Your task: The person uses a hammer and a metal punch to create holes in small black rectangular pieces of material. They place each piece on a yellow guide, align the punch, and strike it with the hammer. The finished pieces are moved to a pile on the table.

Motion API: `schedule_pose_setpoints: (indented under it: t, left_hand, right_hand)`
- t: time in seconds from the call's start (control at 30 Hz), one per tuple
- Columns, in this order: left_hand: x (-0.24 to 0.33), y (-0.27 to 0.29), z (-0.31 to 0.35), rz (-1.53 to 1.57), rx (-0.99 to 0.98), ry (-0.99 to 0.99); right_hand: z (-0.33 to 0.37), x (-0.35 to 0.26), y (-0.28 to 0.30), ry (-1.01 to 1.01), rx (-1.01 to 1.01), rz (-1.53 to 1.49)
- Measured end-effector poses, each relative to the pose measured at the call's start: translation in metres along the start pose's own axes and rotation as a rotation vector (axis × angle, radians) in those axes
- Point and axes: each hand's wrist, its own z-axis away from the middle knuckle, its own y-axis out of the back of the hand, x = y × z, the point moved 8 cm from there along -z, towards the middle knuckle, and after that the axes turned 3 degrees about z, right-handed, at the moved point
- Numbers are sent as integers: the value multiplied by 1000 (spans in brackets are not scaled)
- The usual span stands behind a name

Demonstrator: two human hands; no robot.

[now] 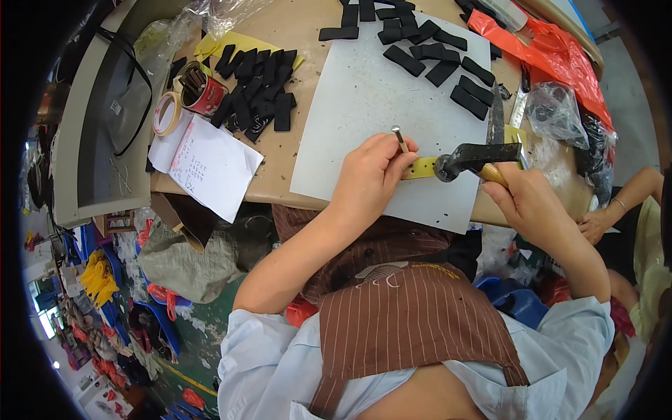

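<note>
Left hand pinching upright metal punch on yellow strip, near front edge of white cutting board, right hand closed around hammer, head beside punch.

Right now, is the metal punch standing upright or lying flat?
Upright: the left hand holds the punch on end over the yellow strip.

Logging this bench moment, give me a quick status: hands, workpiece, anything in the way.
Left hand pinching metal punch upright on yellow strip. Right hand gripping hammer, head beside punch. Black pieces lie farther back on the white board.
</note>
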Motion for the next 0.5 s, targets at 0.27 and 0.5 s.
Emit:
schedule_pose_setpoints:
  t: [0.27,0.5]
  left_hand:
    - [25,-7,11,-286,80,-294]
    - [21,-3,8,-403,78,-268]
  right_hand:
    - [3,-1,98,134,9,-293]
    - [10,-17,89,236,466,-368]
